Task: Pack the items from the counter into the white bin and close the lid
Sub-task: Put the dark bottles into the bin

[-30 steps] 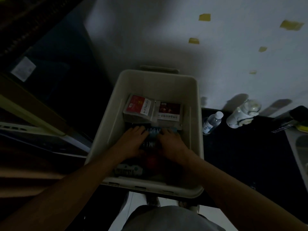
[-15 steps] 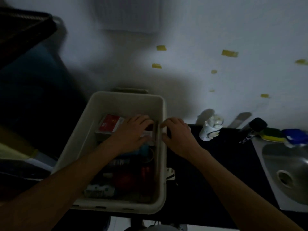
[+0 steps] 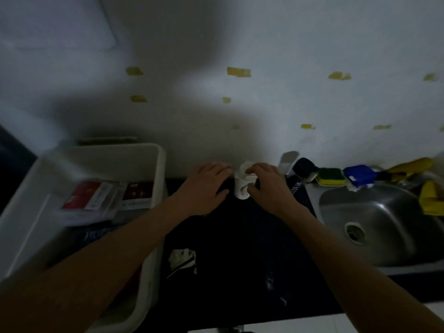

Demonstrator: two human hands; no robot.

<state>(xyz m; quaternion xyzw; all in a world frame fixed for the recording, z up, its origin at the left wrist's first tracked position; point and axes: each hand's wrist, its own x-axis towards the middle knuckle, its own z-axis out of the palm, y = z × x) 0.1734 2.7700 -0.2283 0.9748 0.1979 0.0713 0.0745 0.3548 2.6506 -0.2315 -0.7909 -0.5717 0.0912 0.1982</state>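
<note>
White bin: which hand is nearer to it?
Left. The left hand is just beside the white bin; the right hand is farther off, gripping a white container.

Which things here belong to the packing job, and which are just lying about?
Job: white bin, red boxes inside it, white figurine gripped by right hand, left hand beside it.
Lying about: sink, sponge, blue object, yellow gloves.

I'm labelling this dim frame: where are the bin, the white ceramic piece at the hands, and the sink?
bin (image 3: pixel 108 164), head view, on its inner far wall.
ceramic piece (image 3: pixel 241 192), head view, on its lower body.
sink (image 3: pixel 389 219), head view, on the bare basin wall.
</note>
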